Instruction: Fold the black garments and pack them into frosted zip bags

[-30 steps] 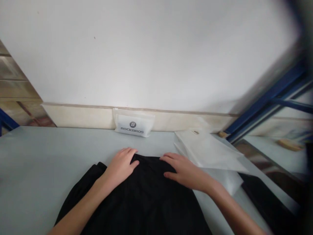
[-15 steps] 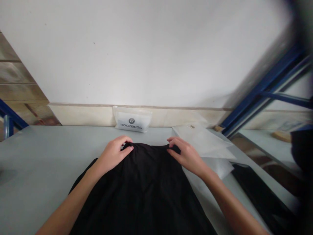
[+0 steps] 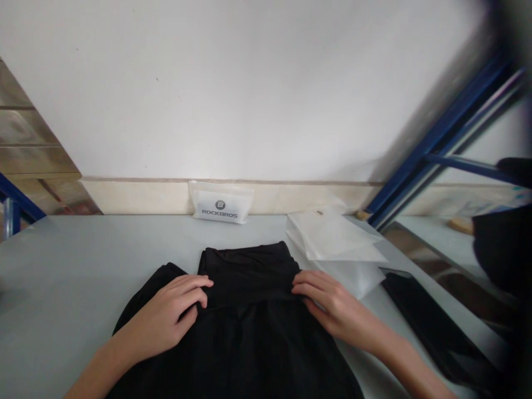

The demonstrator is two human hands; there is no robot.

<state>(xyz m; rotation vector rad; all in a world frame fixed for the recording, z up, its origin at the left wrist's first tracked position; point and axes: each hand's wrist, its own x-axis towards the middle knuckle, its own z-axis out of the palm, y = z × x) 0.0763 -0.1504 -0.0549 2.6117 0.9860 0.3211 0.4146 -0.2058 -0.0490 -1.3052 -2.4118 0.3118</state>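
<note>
A black garment (image 3: 245, 338) with a wide band at its top, like the waist of trousers, lies on the table in front of me. The band (image 3: 249, 277) lies flat, pointing away from me. My left hand (image 3: 172, 310) holds the band's left side, its fingers bent over the cloth and the thumb tucked lower. At the opposite side, my right hand (image 3: 332, 302) has its fingers closed on the band's edge. Part of the cloth under each hand is hidden. A dark fold of the garment sticks out beyond my left wrist.
A white ROCKBROS pouch (image 3: 222, 204) leans against the wall at the back. Translucent plastic bags (image 3: 336, 238) lie to the right, beside a long black flat object (image 3: 432, 321). Blue metal frames (image 3: 436, 138) stand at both sides. A dark shape blurs the far right.
Both hands have come down toward me from the top edge to the sides of the band. The band, bunched between my fingers before, now lies flat and visible above them.
</note>
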